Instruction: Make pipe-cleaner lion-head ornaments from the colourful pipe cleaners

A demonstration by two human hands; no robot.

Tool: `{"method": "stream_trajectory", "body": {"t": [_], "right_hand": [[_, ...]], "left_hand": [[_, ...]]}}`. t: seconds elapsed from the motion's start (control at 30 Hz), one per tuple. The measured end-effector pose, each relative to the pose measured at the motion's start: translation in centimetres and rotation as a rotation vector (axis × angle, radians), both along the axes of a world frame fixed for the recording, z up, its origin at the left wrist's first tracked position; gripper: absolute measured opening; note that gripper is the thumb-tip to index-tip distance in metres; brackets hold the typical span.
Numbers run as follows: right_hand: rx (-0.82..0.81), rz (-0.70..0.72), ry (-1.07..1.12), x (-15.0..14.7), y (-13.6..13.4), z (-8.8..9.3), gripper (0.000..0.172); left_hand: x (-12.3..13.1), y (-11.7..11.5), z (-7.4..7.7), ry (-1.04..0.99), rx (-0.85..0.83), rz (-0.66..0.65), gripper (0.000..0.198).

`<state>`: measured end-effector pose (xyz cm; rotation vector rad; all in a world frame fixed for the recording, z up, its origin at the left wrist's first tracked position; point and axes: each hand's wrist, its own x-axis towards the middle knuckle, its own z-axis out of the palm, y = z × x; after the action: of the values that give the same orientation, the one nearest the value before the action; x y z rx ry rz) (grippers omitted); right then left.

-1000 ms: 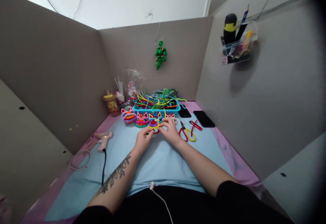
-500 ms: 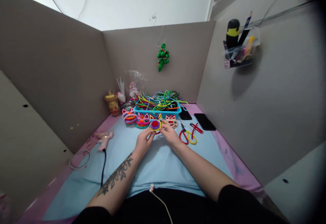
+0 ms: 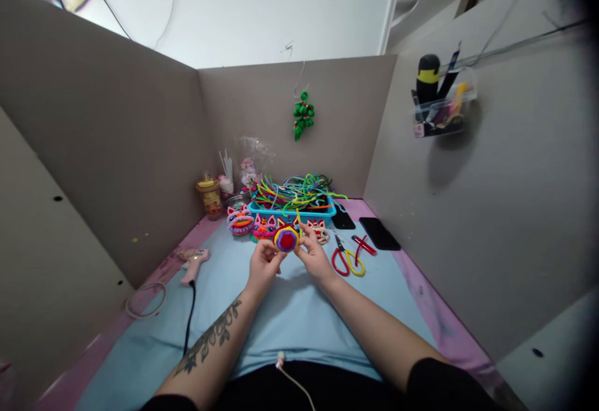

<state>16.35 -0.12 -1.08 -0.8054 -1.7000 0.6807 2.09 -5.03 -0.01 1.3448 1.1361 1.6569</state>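
A round disc of coiled pipe cleaners [image 3: 286, 240], red in the middle with purple and yellow rings, is held up between both hands. My left hand [image 3: 264, 265] pinches its left lower edge. My right hand [image 3: 316, 258] grips the right edge, where a yellow pipe cleaner end [image 3: 298, 216] sticks up. Just behind the disc stand several fuzzy animal-head figures; a purple and orange one [image 3: 240, 221] is at the left, a pink one [image 3: 264, 226] beside it, and a white and red one [image 3: 318, 231] at the right, partly covered by my right fingers.
A blue basket [image 3: 311, 216] heaped with colourful pipe cleaners [image 3: 299, 193] stands at the back. Red-and-yellow-handled scissors [image 3: 347, 262], a red cutter [image 3: 365, 245] and a black phone [image 3: 379, 234] lie right. A pink glue gun [image 3: 195, 265] with its cord and a cup [image 3: 210, 199] are left.
The disc has been tilted up so its face turns more toward me, and the yellow end now points upward. Both hands still hold it. The camera view has shifted slightly.
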Motion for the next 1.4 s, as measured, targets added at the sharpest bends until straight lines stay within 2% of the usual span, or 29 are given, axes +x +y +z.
{"method": "stream_trajectory", "body": {"t": [0.2,0.3,0.47,0.6,0.77,0.97,1.03,1.2,1.4], "right_hand": [[0.054,-0.048,0.003,-0.1,-1.5,1.4,0.022],[0.096,-0.084,-0.019,-0.1,-2.0,1.7,0.021],[0.084,-0.062,-0.034,0.0,-1.5,1.2,0.019],[0.081,-0.054,-0.067,0.2,-0.6,0.9,0.009],[0.150,-0.085,-0.207,0.8,0.9,0.0,0.017],[0.279,-0.278,-0.278,2.0,2.5,-0.8,0.023],[0.294,-0.303,-0.258,2.3,2.7,-0.7,0.023],[0.285,-0.234,-0.122,2.2,1.9,0.1,0.021],[0.215,0.001,0.065,1.7,-0.3,1.3,0.016]], "left_hand": [[-0.7,-0.6,-0.7,0.216,0.161,0.215,0.025],[-0.9,-0.7,-0.9,0.254,0.192,0.260,0.025],[-0.8,-0.4,-0.6,0.172,0.135,0.161,0.027],[-1.0,0.7,-0.3,-0.028,0.003,0.066,0.037],[-1.8,1.8,-0.2,-0.212,-0.145,0.019,0.045],[-2.0,1.7,0.0,-0.334,-0.206,0.001,0.047],[-2.0,1.8,0.0,-0.344,-0.213,0.006,0.047],[-2.3,2.1,-0.2,-0.324,-0.231,0.019,0.045],[-2.6,2.3,-0.8,-0.334,-0.297,0.006,0.044]]}}
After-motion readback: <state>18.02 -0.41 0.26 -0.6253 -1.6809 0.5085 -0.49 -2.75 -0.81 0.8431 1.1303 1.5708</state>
